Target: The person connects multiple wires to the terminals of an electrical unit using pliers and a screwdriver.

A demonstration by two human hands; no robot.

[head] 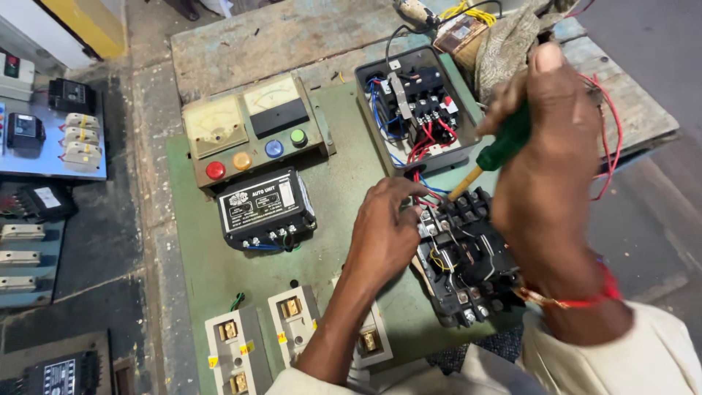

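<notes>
R hand [545,139] drives green screwdriver [491,155] into contactor [468,260]; L hand [384,227] steadies.

Setting: an electrical repair or panel-wiring workshop. Evidence: a green mounting board [212,271] lies flat on a rough, worn wooden bench [278,36] and carries control gear — a meter unit [252,132] with two analogue dials and a row of red, orange, blue and green lamps, a black control box [267,208], an opened starter enclosure [417,110] with blue and red wiring, a black contactor block [468,256], and cream fuse holders [234,351] along the near edge. To the left, on a bare concrete floor [102,241], more panels [51,139] with switchgear. A green-handled screwdriver [497,150] is in use.
</notes>
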